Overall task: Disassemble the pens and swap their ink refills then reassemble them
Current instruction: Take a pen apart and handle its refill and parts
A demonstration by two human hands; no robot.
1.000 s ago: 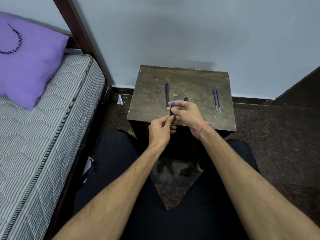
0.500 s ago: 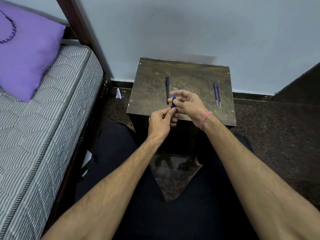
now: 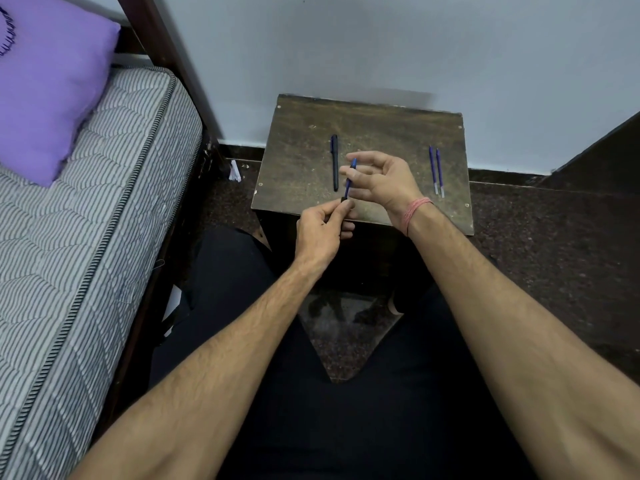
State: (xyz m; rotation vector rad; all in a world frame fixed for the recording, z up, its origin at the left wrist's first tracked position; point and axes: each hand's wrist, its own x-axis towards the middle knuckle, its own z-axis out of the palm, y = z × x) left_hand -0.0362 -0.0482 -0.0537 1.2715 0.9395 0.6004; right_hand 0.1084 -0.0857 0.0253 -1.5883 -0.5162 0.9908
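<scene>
table (image 3: 381,119) back bare, I can pass | pen (image 3: 334,161) just left of my hands | refills (image 3: 436,169) well right

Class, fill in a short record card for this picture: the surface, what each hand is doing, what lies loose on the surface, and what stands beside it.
Surface: small dark wooden table against the wall
Left hand: pinches the black pen barrel at its end
Right hand: pinches the blue refill that enters the barrel
Loose on table: one black pen left of the hands; two blue refills side by side on the right
Beside: striped mattress, purple pillow
</scene>
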